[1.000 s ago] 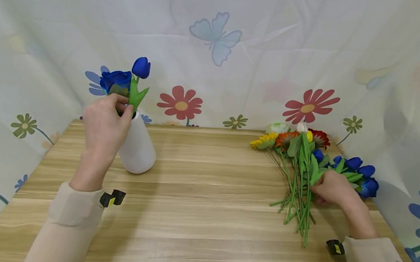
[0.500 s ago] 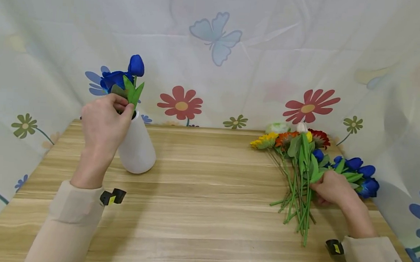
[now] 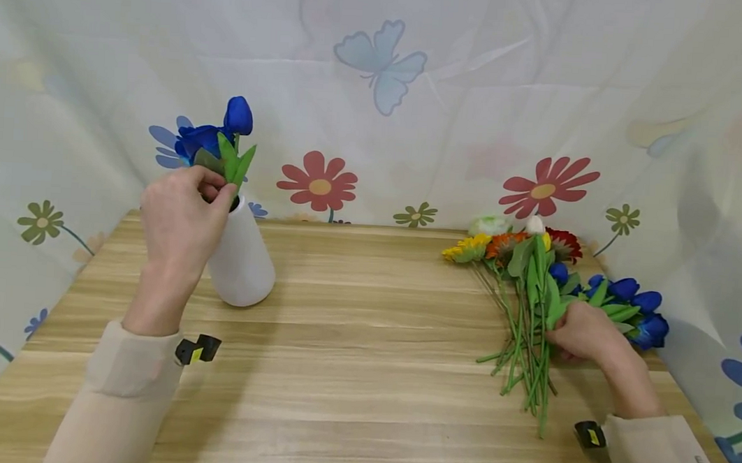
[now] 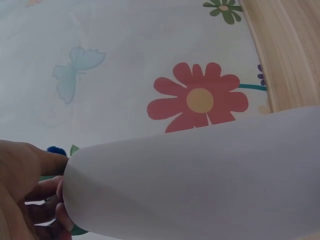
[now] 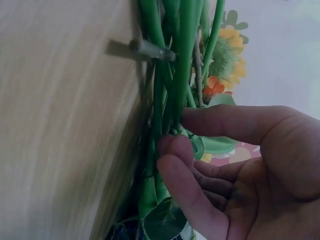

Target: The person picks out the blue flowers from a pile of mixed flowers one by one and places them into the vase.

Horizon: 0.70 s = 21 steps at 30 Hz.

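My left hand (image 3: 186, 215) is at the mouth of a white vase (image 3: 244, 263). Thumb and fingers pinch a blue tulip (image 3: 238, 115) low on its stem, by the green leaves, and its stem end is hidden behind the hand and rim. A blue rose (image 3: 193, 140) rises beside it. The vase leans toward this hand. Over on the right, my right hand (image 3: 586, 332) reaches into a pile of artificial flowers. Its thumb and fingertips close on a green flower stem (image 5: 186, 60), seen close up in the right wrist view; which bloom it belongs to is hidden.
The pile has a yellow flower (image 3: 467, 249), an orange flower (image 3: 502, 245), a dark red flower (image 3: 564, 245) and a white tulip (image 3: 535, 225). Several blue tulips (image 3: 624, 289) lie beyond the right hand. A printed curtain (image 3: 376, 134) surrounds the wooden table (image 3: 364, 371).
The blue tulip has swung left, nearer the rose, as the left hand shifted slightly left. In the pile, one long stem's end has moved slightly right; the right hand has barely moved.
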### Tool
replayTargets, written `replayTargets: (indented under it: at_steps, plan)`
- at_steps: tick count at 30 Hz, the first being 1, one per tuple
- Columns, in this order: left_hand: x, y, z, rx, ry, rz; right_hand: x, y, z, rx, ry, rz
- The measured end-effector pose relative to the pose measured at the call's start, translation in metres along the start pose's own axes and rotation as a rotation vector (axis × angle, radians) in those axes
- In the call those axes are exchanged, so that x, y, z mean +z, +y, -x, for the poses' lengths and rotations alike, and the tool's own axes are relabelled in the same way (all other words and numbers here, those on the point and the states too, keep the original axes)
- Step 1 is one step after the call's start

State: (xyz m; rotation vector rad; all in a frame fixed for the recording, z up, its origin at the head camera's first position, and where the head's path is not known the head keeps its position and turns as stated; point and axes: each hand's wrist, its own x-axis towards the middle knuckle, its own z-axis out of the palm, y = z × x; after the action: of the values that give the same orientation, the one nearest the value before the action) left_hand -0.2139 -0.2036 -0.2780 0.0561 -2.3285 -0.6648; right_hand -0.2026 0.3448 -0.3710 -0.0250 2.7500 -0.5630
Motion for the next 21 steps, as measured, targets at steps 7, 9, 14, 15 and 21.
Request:
replayTargets:
  at_steps: [7,9,14,15,21]
  plan:
    - [-0.002,-0.001,0.004,-0.007,0.017,0.028,0.000,-0.001,0.001,0.004,-0.010,-0.027]
    - [-0.003,0.000,0.005,0.003,0.034,0.040,-0.001,-0.001,0.001,0.007,-0.007,-0.030]
    - [-0.004,0.005,0.008,0.076,0.087,0.074,-0.003,0.000,0.003,0.022,0.004,-0.025]
    - [-0.005,0.006,0.009,0.094,0.095,0.079,-0.003,0.001,0.004,0.026,0.007,-0.017]
    - [-0.004,0.016,0.014,0.173,0.114,0.096,-0.006,0.005,0.005,0.049,0.027,0.014]
